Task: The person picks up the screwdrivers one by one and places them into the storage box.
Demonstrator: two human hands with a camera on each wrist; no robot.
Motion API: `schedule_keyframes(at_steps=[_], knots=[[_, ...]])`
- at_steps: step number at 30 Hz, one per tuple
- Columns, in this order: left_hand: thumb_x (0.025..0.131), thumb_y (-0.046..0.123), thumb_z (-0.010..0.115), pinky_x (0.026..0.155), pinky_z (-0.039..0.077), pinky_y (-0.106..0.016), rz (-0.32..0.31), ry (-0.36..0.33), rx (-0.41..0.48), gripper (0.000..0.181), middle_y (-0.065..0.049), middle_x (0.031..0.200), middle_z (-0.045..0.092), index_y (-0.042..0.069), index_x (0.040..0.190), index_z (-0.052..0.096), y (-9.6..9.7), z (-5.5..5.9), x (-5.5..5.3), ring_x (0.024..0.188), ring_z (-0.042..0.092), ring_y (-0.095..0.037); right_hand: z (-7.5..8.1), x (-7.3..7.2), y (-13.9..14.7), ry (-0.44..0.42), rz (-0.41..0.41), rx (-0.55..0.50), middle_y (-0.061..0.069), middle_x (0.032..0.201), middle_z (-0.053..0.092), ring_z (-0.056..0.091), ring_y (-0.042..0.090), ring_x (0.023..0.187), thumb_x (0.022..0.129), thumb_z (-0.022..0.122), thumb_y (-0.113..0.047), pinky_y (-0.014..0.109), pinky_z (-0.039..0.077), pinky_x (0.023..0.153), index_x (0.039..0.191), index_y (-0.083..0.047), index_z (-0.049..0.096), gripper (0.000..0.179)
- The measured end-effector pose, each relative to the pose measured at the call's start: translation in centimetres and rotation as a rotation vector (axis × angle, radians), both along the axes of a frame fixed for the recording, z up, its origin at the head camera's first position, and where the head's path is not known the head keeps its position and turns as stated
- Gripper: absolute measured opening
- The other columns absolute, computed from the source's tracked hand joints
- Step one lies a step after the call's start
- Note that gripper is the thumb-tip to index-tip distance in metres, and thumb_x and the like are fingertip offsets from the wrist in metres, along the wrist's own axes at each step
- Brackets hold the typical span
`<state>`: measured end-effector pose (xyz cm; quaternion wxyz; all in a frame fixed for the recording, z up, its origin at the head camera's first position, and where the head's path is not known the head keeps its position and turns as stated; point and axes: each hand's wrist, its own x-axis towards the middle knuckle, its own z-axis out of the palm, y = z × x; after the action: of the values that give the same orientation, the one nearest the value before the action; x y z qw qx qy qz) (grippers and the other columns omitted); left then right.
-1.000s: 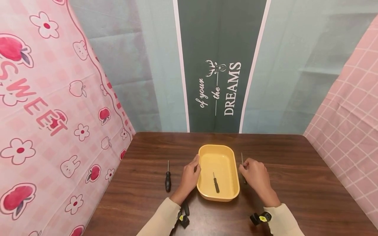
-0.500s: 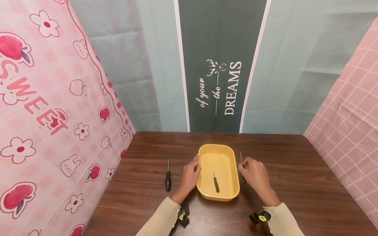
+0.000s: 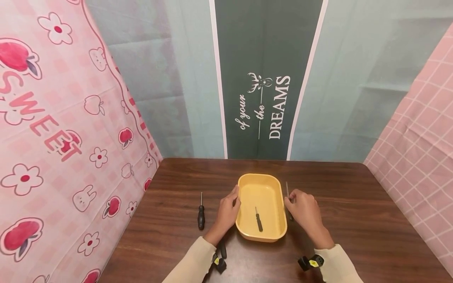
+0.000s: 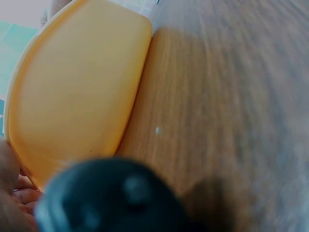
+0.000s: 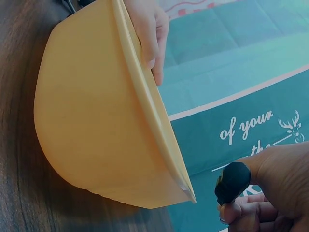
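My left hand holds the left rim of a yellow plastic tub, which stands on the table. Just off the tub's right side, my right hand pinches a screwdriver between thumb and fingers. Its metal shaft points away from me. In the right wrist view the end of its black handle faces the camera, near the tub's rim. On the tub's floor lies a small screwdriver with a dark handle. The fingers of my left hand show at the rim in the left wrist view.
To the left of the tub lies a screwdriver with a black handle. Another dark handle shows beside my left forearm, partly hidden. The wooden table is bordered by hanging cloths at the back and sides.
My right hand has shifted slightly left with the screwdriver, closer to the tub's right rim. My left hand and the tub have stayed in place.
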<state>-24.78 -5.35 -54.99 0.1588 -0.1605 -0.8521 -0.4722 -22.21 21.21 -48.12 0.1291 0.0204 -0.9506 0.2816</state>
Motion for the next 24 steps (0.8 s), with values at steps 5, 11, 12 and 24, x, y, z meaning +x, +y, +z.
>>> schedule_keyframes(at_steps=[5, 11, 12, 24], knots=[[0.101, 0.003, 0.055, 0.108, 0.043, -0.042, 0.003, -0.004, 0.010, 0.041, -0.014, 0.149, 0.049, -0.007, 0.141, 0.053, 0.0, 0.1, 0.1, 0.135, 0.050, -0.028, 0.2, 0.2, -0.2, 0.012, 0.004, -0.004, 0.001, 0.061, 0.053, 0.047, 0.015, 0.053, 0.090, 0.072, -0.017, 0.029, 0.039, 0.048, 0.088, 0.000, 0.067, 0.018], [0.101, 0.003, 0.055, 0.108, 0.043, -0.042, 0.006, -0.004, 0.010, 0.042, -0.014, 0.149, 0.049, -0.006, 0.142, 0.053, 0.1, 0.1, 0.0, 0.136, 0.050, -0.028, 0.5, 0.2, -0.5, 0.021, 0.012, 0.001, 0.001, 0.061, 0.053, 0.047, 0.015, 0.052, 0.090, 0.071, -0.016, 0.029, 0.039, 0.048, 0.087, 0.000, 0.067, 0.017], [0.101, 0.003, 0.055, 0.109, 0.042, -0.041, 0.006, -0.009, 0.011, 0.042, -0.013, 0.149, 0.049, -0.006, 0.142, 0.053, 0.1, 0.1, 0.0, 0.136, 0.050, -0.027, 0.5, 0.2, -0.5, 0.022, 0.016, 0.003, 0.001, 0.061, 0.053, 0.047, 0.015, 0.052, 0.089, 0.070, -0.016, 0.029, 0.039, 0.048, 0.087, 0.000, 0.067, 0.016], [0.102, 0.004, 0.054, 0.108, 0.043, -0.042, 0.009, -0.036, 0.007, 0.042, -0.012, 0.150, 0.048, -0.005, 0.143, 0.052, 0.1, 0.4, 0.1, 0.137, 0.049, -0.026, 0.6, 0.3, -1.1, 0.025, 0.024, 0.006, 0.000, 0.060, 0.052, 0.046, 0.014, 0.051, 0.089, 0.070, -0.014, 0.029, 0.039, 0.047, 0.086, -0.001, 0.068, 0.014]])
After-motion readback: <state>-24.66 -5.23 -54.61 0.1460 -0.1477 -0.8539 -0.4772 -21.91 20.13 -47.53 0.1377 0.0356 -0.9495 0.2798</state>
